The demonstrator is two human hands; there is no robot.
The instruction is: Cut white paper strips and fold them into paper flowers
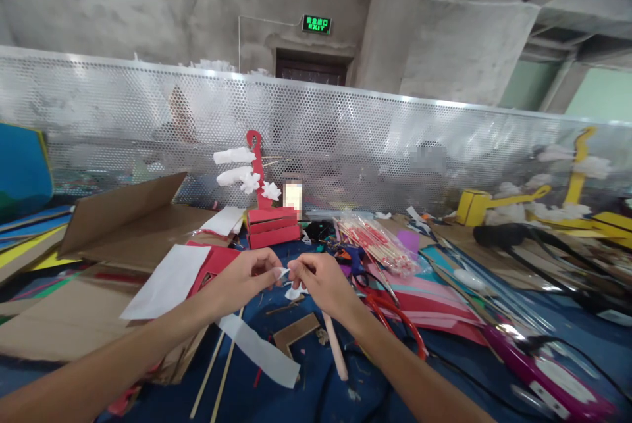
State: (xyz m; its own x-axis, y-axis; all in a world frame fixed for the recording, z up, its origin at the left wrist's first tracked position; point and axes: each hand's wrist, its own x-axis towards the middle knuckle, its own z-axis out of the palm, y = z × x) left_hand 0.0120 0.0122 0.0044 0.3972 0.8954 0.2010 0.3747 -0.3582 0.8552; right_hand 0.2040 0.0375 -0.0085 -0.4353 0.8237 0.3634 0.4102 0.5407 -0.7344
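Between my two hands is a small piece of white paper [283, 272], pinched by the fingertips. My left hand [257, 272] is closed on its left side, thumb against the fingers. Facing it, my right hand [318, 279] is closed at the other side, and its fingers hide part of the paper. Another white scrap [295, 293] shows just below the hands. A long white paper strip [261, 350] lies nearer to me, across two thin wooden sticks [224, 370]. Behind the hands stands a red cardboard piece [259, 179] with white paper flowers on a red box base [273, 227].
White sheets [168, 281] and brown cardboard [123, 225] cover the left. On the right lie red-handled scissors [402, 324], a bag of sticks [378, 242], a purple glue gun [553, 370] with a cord, and yellow cardboard pieces [474, 207]. A perforated metal screen [345, 140] closes the back.
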